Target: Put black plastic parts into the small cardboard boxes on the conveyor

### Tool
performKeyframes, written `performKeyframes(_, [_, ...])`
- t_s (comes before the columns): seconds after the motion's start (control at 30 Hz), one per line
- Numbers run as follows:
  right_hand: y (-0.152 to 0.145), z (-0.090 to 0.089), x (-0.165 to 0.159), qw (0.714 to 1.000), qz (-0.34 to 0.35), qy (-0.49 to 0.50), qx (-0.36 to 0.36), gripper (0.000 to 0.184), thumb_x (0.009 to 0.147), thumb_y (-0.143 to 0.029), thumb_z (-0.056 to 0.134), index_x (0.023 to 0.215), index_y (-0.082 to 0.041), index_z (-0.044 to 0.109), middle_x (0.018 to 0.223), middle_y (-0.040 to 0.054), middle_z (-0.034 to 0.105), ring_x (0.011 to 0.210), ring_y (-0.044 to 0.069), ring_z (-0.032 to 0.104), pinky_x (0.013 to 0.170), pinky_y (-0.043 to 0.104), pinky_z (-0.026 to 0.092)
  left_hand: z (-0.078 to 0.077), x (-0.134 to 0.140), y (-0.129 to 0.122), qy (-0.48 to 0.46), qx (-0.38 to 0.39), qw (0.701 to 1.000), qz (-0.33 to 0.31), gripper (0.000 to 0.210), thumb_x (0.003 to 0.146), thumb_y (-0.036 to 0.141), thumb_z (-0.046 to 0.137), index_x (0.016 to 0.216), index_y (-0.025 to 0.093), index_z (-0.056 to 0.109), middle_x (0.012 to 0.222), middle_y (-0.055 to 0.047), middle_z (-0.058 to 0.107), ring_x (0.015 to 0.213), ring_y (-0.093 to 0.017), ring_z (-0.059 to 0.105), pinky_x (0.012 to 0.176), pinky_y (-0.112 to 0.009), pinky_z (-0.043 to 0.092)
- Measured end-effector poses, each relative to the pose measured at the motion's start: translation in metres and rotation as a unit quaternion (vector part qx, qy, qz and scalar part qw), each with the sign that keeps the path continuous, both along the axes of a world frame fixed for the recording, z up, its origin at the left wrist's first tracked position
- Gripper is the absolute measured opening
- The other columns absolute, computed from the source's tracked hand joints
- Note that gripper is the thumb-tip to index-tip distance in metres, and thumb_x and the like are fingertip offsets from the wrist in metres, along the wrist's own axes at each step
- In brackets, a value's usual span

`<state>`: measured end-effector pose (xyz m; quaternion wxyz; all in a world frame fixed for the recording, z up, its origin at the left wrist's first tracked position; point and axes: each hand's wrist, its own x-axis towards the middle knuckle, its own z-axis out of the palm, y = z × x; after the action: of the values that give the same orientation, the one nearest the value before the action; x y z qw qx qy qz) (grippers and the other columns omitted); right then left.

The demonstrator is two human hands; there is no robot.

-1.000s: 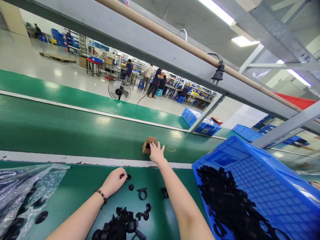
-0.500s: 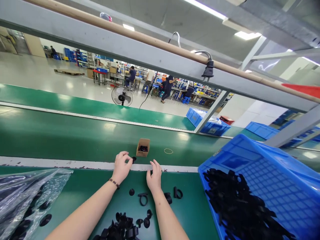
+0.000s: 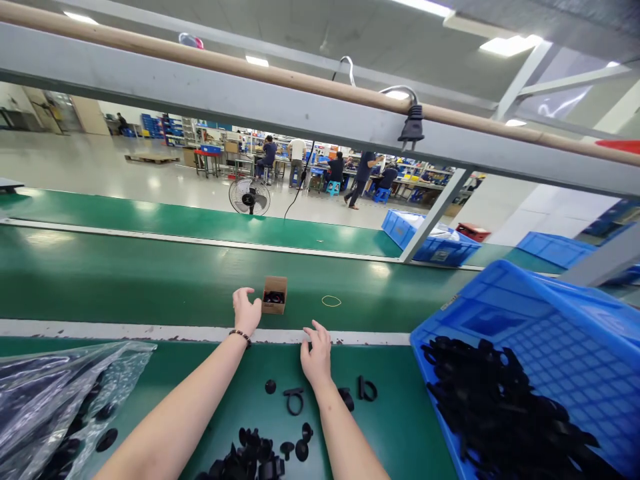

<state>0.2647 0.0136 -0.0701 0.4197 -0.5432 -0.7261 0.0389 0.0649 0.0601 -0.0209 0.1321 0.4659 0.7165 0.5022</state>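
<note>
My left hand (image 3: 247,312) is just left of a small open cardboard box (image 3: 267,308), its thumb close to the box's side. Its thumb and fingers are apart, and no part shows between them. Small black parts (image 3: 275,296) lie inside the box. My right hand (image 3: 316,353) rests over the white strip at the near edge of the belt, fingers loosely bent and apart. Below it lie a black ring clip (image 3: 295,402), a second ring clip (image 3: 369,389) and a round black piece (image 3: 271,387). A pile of black suction-cup-like pieces (image 3: 253,453) sits between my forearms.
On the right a large blue crate (image 3: 565,360) holds many black parts. A clear plastic bag (image 3: 100,373) with black pieces lies at left. A yellow rubber band (image 3: 331,301) is on the green belt (image 3: 150,280). Overhead runs a beam (image 3: 280,107) with a hanging plug (image 3: 413,127).
My left hand has moved up beside the box; the black piece at its fingertips no longer shows there. My right hand stays near the white strip. The camera view has shifted slightly.
</note>
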Motion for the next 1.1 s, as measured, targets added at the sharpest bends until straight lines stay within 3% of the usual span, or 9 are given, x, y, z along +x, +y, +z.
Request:
performKeyframes(0.13, [0.0, 0.0, -0.001, 1.0, 0.01, 0.013, -0.016, 0.026, 0.074, -0.014, 0.04, 0.093, -0.018, 0.056, 0.112, 0.0107, 0.049, 0.106, 0.023, 0.042, 0.089, 0.042, 0.035, -0.004, -0.019, -0.045, -0.003, -0.004, 0.997, -0.082, 0.017, 0.073, 0.019, 0.042, 0.086, 0.02, 0.052, 0.097, -0.004, 0.051, 0.089, -0.016, 0.052, 0.075, -0.027, 0.044])
performKeyframes(0.23, [-0.002, 0.001, -0.002, 0.999, 0.028, 0.024, -0.03, 0.023, 0.075, -0.015, 0.04, 0.09, -0.017, 0.057, 0.106, 0.0104, 0.052, 0.102, 0.021, 0.045, 0.087, 0.037, 0.037, 0.0, -0.026, -0.084, 0.004, -0.051, 0.978, -0.203, 0.019, 0.076, 0.028, 0.041, 0.082, 0.019, 0.056, 0.086, -0.002, 0.058, 0.078, -0.015, 0.055, 0.07, -0.026, 0.044])
performKeyframes(0.4, [-0.007, 0.007, -0.005, 0.995, 0.076, 0.03, -0.061, 0.016, 0.077, -0.018, 0.038, 0.078, -0.018, 0.055, 0.081, 0.0048, 0.054, 0.079, 0.015, 0.051, 0.072, 0.027, 0.041, 0.012, -0.03, -0.142, 0.06, -0.202, 0.881, -0.424, 0.023, 0.076, 0.033, 0.043, 0.072, 0.018, 0.06, 0.076, 0.0, 0.059, 0.072, -0.014, 0.054, 0.067, -0.023, 0.041])
performKeyframes(0.53, [-0.011, 0.009, -0.007, 0.99, 0.091, 0.009, -0.108, 0.015, 0.077, -0.023, 0.041, 0.069, -0.019, 0.052, 0.069, 0.0003, 0.051, 0.061, 0.011, 0.047, 0.06, 0.022, 0.038, 0.016, -0.028, -0.168, 0.069, -0.269, 0.812, -0.513, 0.023, 0.067, 0.031, 0.054, 0.087, 0.023, 0.063, 0.083, 0.001, 0.057, 0.069, -0.013, 0.053, 0.062, -0.02, 0.04])
performKeyframes(0.63, [-0.012, 0.009, -0.007, 0.989, 0.094, -0.002, -0.117, 0.016, 0.077, -0.025, 0.041, 0.068, -0.019, 0.052, 0.067, -0.0003, 0.05, 0.059, 0.011, 0.046, 0.058, 0.021, 0.037, 0.011, -0.02, -0.173, 0.092, -0.26, 0.812, -0.515, 0.025, 0.066, 0.026, 0.053, 0.089, 0.026, 0.063, 0.086, 0.001, 0.057, 0.073, -0.013, 0.053, 0.065, -0.02, 0.04])
performKeyframes(0.87, [-0.011, 0.009, -0.007, 0.988, 0.098, -0.008, -0.118, 0.018, 0.077, -0.025, 0.039, 0.067, -0.019, 0.053, 0.066, -0.0001, 0.05, 0.059, 0.011, 0.046, 0.058, 0.022, 0.036, -0.013, -0.002, -0.16, 0.131, -0.242, 0.832, -0.482, 0.02, 0.071, 0.021, 0.042, 0.066, 0.02, 0.062, 0.071, 0.0, 0.06, 0.069, -0.014, 0.054, 0.064, -0.02, 0.038])
performKeyframes(1.1, [-0.01, 0.009, -0.006, 0.986, 0.099, -0.016, -0.13, 0.017, 0.077, -0.026, 0.04, 0.066, -0.02, 0.051, 0.065, -0.0007, 0.051, 0.06, 0.012, 0.047, 0.058, 0.021, 0.035, -0.012, -0.001, -0.136, 0.119, -0.25, 0.857, -0.435, 0.021, 0.071, 0.021, 0.04, 0.063, 0.018, 0.059, 0.066, 0.0, 0.061, 0.063, -0.013, 0.053, 0.057, -0.019, 0.035])
